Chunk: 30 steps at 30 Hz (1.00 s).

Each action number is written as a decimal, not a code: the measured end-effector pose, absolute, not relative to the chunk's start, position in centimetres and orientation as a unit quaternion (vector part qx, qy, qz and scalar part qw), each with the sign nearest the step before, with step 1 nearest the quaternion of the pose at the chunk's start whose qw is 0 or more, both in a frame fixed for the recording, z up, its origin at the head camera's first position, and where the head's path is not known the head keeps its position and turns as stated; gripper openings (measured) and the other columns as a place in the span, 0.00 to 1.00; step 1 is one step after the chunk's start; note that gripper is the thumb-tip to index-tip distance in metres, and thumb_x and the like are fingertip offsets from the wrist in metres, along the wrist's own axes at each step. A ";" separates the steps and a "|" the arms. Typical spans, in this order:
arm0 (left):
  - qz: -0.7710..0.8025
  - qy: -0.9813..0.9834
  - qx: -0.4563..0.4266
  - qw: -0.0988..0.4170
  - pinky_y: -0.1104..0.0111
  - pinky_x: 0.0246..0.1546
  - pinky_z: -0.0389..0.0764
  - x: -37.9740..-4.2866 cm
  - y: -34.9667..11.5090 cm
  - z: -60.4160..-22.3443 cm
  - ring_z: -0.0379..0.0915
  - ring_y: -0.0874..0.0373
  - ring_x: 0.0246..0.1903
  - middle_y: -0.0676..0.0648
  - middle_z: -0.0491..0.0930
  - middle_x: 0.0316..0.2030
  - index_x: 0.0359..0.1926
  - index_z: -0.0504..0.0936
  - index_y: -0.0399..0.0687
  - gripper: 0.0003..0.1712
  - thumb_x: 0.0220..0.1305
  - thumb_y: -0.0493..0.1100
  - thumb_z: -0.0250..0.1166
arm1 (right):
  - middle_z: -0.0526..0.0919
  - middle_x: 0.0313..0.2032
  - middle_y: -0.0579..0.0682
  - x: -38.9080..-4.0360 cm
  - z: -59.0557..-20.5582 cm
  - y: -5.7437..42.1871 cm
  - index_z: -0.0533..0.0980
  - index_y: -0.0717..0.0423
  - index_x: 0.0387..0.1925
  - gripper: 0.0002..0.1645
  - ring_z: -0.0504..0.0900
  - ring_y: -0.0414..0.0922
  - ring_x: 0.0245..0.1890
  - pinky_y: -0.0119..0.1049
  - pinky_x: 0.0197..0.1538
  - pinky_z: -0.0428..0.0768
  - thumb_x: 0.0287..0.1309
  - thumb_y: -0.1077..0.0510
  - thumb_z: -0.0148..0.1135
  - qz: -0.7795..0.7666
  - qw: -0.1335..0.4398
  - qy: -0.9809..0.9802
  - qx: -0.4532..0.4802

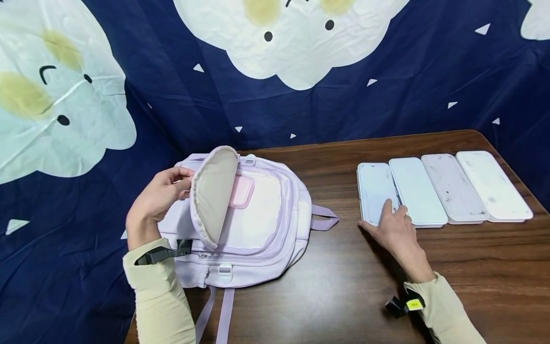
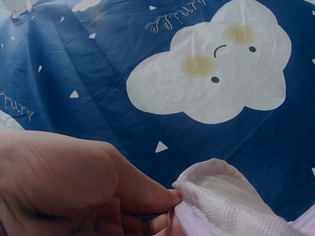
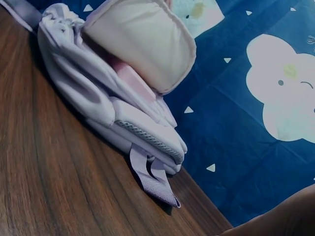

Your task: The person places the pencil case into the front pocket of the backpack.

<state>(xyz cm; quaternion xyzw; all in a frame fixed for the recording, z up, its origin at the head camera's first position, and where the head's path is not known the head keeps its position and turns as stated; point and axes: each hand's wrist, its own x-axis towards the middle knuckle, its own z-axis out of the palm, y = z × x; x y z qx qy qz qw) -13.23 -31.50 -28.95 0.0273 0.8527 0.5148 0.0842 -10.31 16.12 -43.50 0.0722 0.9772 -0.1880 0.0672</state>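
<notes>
1. Lavender backpack (image 1: 301, 224) lies at left on the dark wooden table (image 1: 335, 296), flap side up; laid flat, presumably, so that the pocket can be reached from above.
2. Left hand (image 1: 160, 198) pinches the free edge of the semicircular pocket flap (image 1: 216, 191) between thumb and fingers; likely held up like this because the soft fabric would sag back over the opening.
3. Pink rounded-corner case (image 1: 242, 191) shows in that opening, just right of the flap; partly covered, so its depth in the pocket cannot be told.
4. Right hand (image 1: 395, 231) at the near end of the leftmost pale-blue case (image 1: 375, 184); thumb spread away from the fingers, at the near left corner, other fingertips on or by the right edge; cannot tell whether they pinch it; the right wrist view misses the fingertips.
5. Beside it, left to right: second pale-blue case (image 1: 417, 191), scuffed lavender-grey case (image 1: 454, 186), white case (image 1: 494, 186); ranged side by side, perhaps so each can be taken singly.
6. Count: one backpack; one raised flap; one pink case; four flat cases in the row; two white buckles (image 1: 225, 272) visible; two webbing straps (image 1: 225, 315) trailing near; one webbing loop (image 1: 324, 211) at right.
</notes>
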 end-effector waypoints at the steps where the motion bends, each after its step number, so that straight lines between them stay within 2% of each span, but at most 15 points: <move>1: 0.515 0.853 0.027 0.084 0.76 0.35 0.78 -13.2 -31.5 -28.9 0.73 0.68 0.33 0.56 0.72 0.36 0.50 0.65 0.29 0.11 0.71 0.33 0.47 | 0.62 0.46 0.83 -10.3 -43.5 16.1 0.49 0.76 0.65 0.61 0.73 0.73 0.39 0.61 0.35 0.75 0.52 0.35 0.64 -0.189 0.062 0.977 0.071; 5: 0.514 0.853 0.026 0.084 0.77 0.35 0.78 -13.2 -31.6 -28.9 0.73 0.68 0.33 0.56 0.72 0.36 0.50 0.65 0.28 0.12 0.71 0.33 0.47 | 0.64 0.46 0.83 -10.2 -43.2 16.2 0.52 0.77 0.64 0.60 0.73 0.73 0.41 0.62 0.37 0.76 0.50 0.35 0.66 -0.198 0.035 0.977 0.067; 10: 0.516 0.852 0.027 0.089 0.76 0.36 0.78 -13.2 -31.6 -28.9 0.73 0.68 0.34 0.57 0.73 0.37 0.51 0.65 0.28 0.13 0.71 0.35 0.48 | 0.68 0.42 0.81 -10.1 -42.9 16.5 0.60 0.76 0.58 0.54 0.72 0.73 0.42 0.63 0.38 0.73 0.47 0.39 0.70 -0.215 -0.030 0.975 0.049; 16: 0.515 0.853 0.024 0.086 0.76 0.37 0.78 -13.2 -31.4 -28.8 0.74 0.68 0.34 0.56 0.73 0.37 0.50 0.66 0.29 0.12 0.71 0.35 0.48 | 0.67 0.49 0.81 -10.3 -42.6 17.2 0.63 0.73 0.57 0.48 0.69 0.74 0.45 0.65 0.41 0.71 0.46 0.43 0.69 -0.223 -0.069 0.971 0.043; 25: 0.511 0.855 0.021 0.089 0.76 0.36 0.78 -13.3 -31.4 -28.8 0.73 0.68 0.34 0.56 0.73 0.37 0.50 0.66 0.30 0.12 0.72 0.36 0.49 | 0.66 0.55 0.79 -10.5 -42.7 18.1 0.62 0.74 0.62 0.52 0.68 0.74 0.50 0.66 0.49 0.69 0.45 0.45 0.70 -0.254 -0.115 0.960 0.023; 30: 0.511 0.855 0.020 0.091 0.76 0.35 0.77 -13.3 -31.3 -28.8 0.72 0.68 0.33 0.56 0.71 0.37 0.51 0.65 0.30 0.12 0.71 0.35 0.48 | 0.65 0.57 0.78 -10.7 -42.4 18.1 0.61 0.73 0.64 0.52 0.68 0.73 0.53 0.66 0.51 0.68 0.47 0.43 0.69 -0.264 -0.115 0.957 0.019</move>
